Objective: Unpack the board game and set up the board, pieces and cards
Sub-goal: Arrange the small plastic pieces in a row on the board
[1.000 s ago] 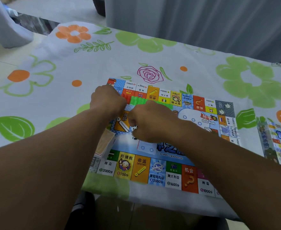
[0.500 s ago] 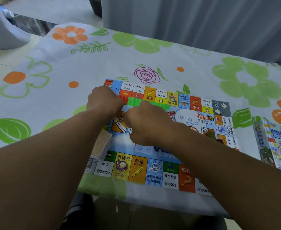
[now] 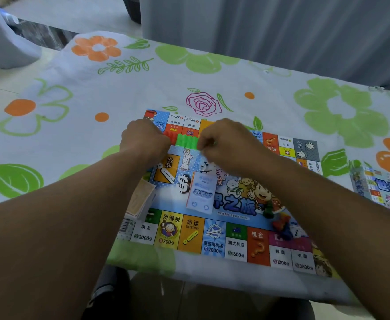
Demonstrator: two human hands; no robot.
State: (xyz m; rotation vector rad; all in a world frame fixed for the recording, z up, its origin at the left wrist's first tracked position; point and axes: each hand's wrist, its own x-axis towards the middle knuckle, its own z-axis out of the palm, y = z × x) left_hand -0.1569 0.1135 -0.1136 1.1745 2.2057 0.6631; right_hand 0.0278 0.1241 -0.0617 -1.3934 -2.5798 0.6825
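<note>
The colourful game board [image 3: 214, 239] lies unfolded on the table. Near its far edge a row of small green plastic houses [image 3: 187, 140] stands with red ones [image 3: 169, 136] at its left end. My left hand [image 3: 144, 140] grips the red end and my right hand [image 3: 228, 144] pinches the green end, both with curled fingers. A light-blue card stack [image 3: 202, 192] lies on the board's middle. A tan card deck [image 3: 142, 199] sits at the board's left edge. Small coloured pawns [image 3: 280, 224] and a white die [image 3: 296, 232] lie at the lower right.
The game box [image 3: 387, 192] rests at the table's right edge. A floral tablecloth [image 3: 74, 107] covers the table. Grey curtains [image 3: 270, 31] hang behind it. A grey chair [image 3: 2, 42] stands at the far left.
Both hands have moved away from me toward the board's far edge, carrying the row of houses along. The blue card stack, covered before by my right hand, now shows.
</note>
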